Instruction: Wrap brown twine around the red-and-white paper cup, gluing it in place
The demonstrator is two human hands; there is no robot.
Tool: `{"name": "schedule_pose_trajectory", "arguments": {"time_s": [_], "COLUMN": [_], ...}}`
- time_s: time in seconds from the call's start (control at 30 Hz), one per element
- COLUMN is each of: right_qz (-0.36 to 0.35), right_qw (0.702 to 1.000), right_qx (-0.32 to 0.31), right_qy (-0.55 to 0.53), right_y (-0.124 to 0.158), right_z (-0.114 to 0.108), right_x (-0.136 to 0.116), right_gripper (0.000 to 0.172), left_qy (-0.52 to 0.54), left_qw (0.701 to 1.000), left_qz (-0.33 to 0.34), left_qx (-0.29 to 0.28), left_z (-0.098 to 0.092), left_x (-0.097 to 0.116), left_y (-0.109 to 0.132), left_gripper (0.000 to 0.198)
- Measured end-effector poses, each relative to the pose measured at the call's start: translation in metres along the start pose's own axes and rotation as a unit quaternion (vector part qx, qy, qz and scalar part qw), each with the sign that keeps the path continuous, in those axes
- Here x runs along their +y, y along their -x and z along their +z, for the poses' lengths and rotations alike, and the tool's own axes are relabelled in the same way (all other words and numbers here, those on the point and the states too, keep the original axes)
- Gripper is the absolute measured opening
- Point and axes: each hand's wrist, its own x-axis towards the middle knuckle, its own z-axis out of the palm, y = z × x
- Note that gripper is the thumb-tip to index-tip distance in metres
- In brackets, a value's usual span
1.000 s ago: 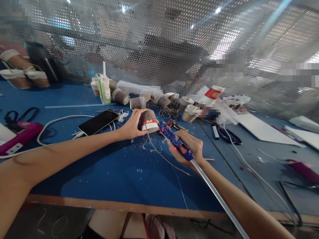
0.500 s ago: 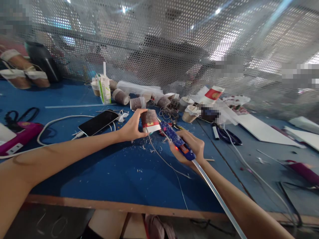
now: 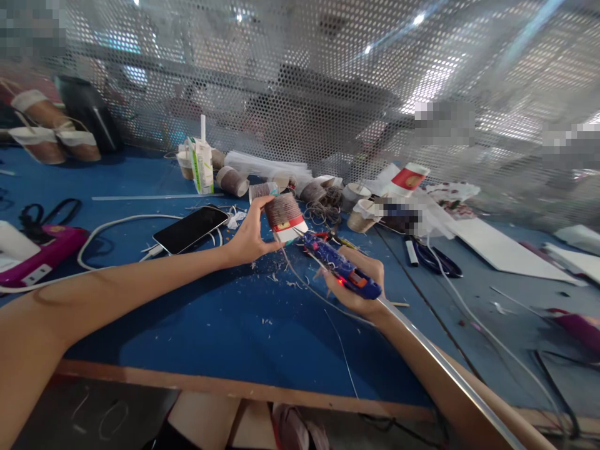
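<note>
In my left hand [image 3: 250,234] is a paper cup [image 3: 285,215], gripped by its side and tilted. Brown cord is wound around much of it, while a red and white band stays bare toward its lower right end. A loose tail of cord [image 3: 307,284] trails from the cup over the table. My right hand [image 3: 359,281] is wrapped around a blue glue gun [image 3: 340,262] with a red light lit. The gun's nozzle is at the cup's bare end; whether it touches I cannot tell. A long clear glue stick [image 3: 440,356] sticks out of the gun's back.
A phone [image 3: 191,229] on a white cable lies left, near a magenta power strip [image 3: 47,253]. Several cord-wrapped cups [image 3: 232,181], a drink carton [image 3: 202,165] and tangled cord [image 3: 323,206] line the mesh wall [image 3: 262,81]. White board [image 3: 510,250] lies right.
The cup has tilted so its bare white end shows more, facing the glue gun. My right hand has turned the gun slightly and shifted a little right. The view has moved slightly.
</note>
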Motion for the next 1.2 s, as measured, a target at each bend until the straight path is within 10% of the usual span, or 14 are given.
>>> {"name": "schedule_pose_trajectory", "arguments": {"time_s": [1.2], "right_qz": [0.011], "right_qw": [0.999], "right_qx": [-0.019], "right_qy": [0.042], "right_y": [-0.003], "right_z": [0.015], "right_x": [-0.002], "right_gripper": [0.025], "left_qy": [-0.09], "left_qw": [0.994], "left_qz": [0.045], "left_qx": [-0.051], "left_z": [-0.007], "left_x": [0.017], "left_y": [-0.007], "left_gripper": [0.078]}}
